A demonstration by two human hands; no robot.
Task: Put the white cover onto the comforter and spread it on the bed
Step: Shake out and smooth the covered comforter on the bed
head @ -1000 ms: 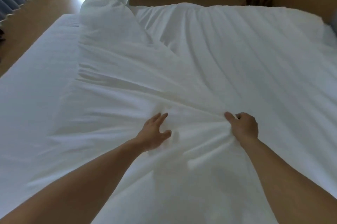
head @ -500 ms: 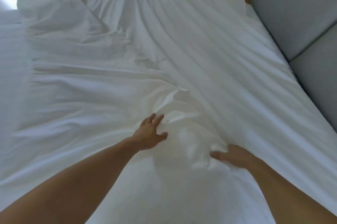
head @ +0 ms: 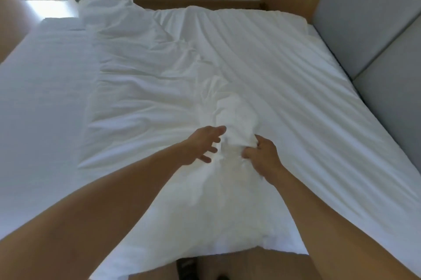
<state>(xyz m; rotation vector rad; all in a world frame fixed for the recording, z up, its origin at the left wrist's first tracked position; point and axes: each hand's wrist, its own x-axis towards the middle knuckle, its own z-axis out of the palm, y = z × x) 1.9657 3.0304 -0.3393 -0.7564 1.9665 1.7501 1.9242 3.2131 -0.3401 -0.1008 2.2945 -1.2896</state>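
Soft, light white cover (head: 237,115): right hand (head: 262,157) pinches a fold, left hand (head: 201,145) spread, released; probably best grasped at corners.

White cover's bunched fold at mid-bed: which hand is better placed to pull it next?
Right, probably: the right hand pinches the bunched white fabric cover, while the left hand is spread open beside it, gripping nothing.
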